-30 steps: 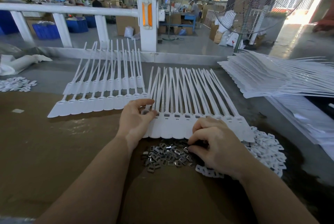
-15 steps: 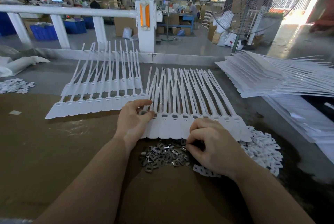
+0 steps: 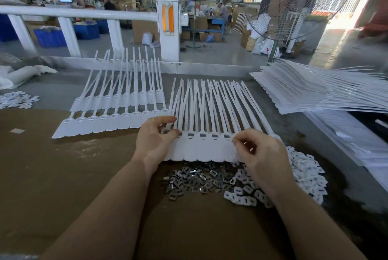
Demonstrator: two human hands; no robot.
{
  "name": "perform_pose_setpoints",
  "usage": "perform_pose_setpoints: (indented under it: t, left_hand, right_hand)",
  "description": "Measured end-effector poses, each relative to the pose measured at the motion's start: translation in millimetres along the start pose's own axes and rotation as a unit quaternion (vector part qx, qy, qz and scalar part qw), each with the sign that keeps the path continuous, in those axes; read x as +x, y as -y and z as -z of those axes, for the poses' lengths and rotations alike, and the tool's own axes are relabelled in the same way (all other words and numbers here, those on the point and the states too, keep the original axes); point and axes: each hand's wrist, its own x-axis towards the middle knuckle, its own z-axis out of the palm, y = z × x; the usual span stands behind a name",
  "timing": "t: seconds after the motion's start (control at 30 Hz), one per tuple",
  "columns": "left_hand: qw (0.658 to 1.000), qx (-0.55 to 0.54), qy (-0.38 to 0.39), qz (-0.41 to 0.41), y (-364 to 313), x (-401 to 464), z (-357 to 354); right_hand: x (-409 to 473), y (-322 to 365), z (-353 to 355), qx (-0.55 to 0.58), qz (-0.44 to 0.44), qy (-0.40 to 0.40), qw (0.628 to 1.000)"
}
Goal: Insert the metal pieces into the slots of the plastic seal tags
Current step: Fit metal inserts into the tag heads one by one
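Your left hand [image 3: 155, 140] is pinching the seal tags [image 3: 201, 146] steady; your right hand [image 3: 258, 150] is pinching what seems a metal piece above a slot. Next, seat it squarely; the spare metal pieces [image 3: 195, 180] are lying just below your hands.

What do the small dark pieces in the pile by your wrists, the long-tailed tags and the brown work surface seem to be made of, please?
The small pieces look like stamped metal: grey, with bright glints on their edges. The tags appear to be moulded white plastic, smooth and matte, with thin tails that bend. The brown work surface is probably cardboard with a slight sheen, though that is less certain.
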Motion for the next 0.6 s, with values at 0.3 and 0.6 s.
perform_pose_setpoints:
  t: [0.3, 0.6]
  left_hand:
    - [1.000, 0.002, 0.000, -0.002, 1, 0, 0]
    - [1.000, -0.017, 0.004, 0.008, 2, 0, 0]
  right_hand:
    - [2, -8, 1, -0.014, -0.098, -0.043, 0.994]
    - [5, -16, 3, 0.052, -0.171, -0.060, 0.982]
